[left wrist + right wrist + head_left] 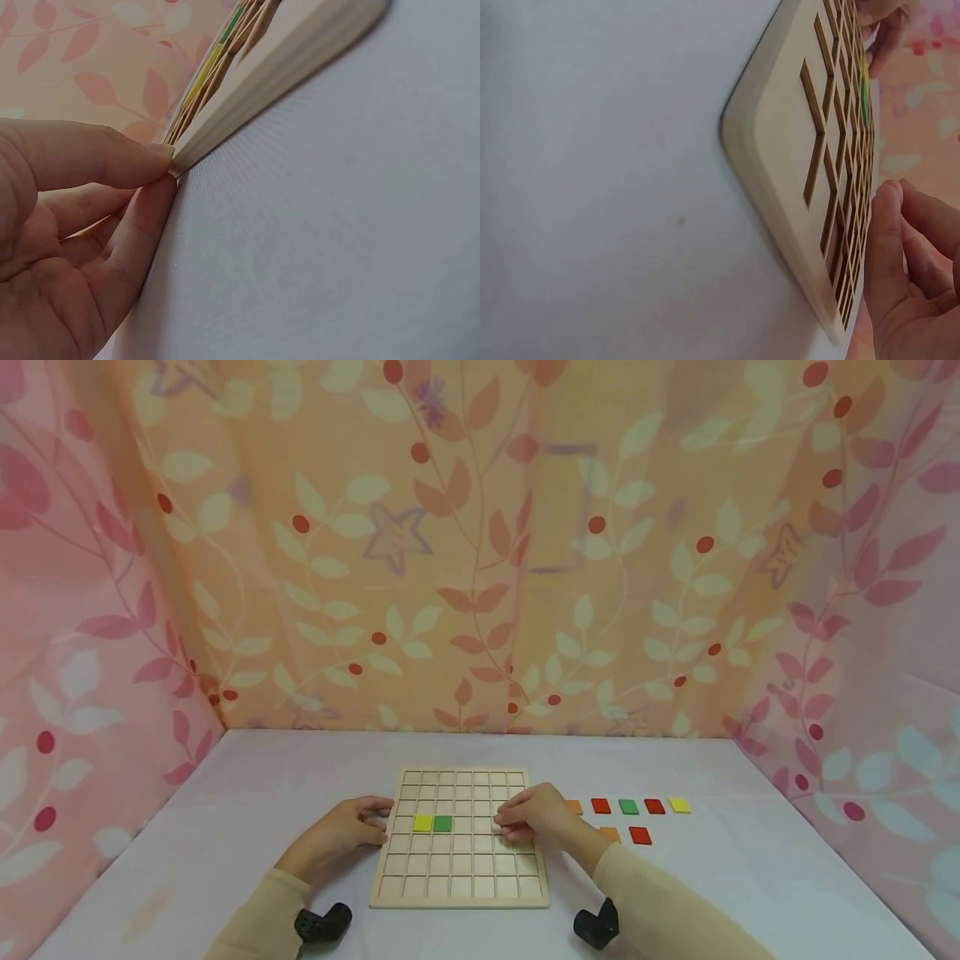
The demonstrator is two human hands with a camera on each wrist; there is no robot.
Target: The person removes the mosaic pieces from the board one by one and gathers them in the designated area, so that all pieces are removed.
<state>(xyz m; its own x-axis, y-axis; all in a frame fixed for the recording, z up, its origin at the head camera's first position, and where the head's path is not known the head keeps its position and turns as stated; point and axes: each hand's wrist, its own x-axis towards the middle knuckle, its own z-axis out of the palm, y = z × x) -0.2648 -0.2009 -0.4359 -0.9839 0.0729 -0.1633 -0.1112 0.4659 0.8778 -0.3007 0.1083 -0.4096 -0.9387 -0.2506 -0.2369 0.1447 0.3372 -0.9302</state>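
A pale wooden grid board (461, 902) lies flat on the white table. A yellow tile (423, 823) and a green tile (442, 823) sit side by side in its cells. My left hand (341, 831) is at the board's left edge; in the left wrist view the thumb (97, 156) and a finger meet on that edge. Over the right part of the board hovers my right hand (536, 814), thumb and fingertips brought together. The right wrist view shows the same pinch of the right hand (915, 270), but anything between the fingertips is hidden.
Right of the board lie loose tiles in two rows: red (601, 806), green (628, 807), red (655, 807), yellow (679, 805), orange (610, 835) and red (641, 836). My right forearm partly covers some. Patterned curtains (480, 610) enclose the table.
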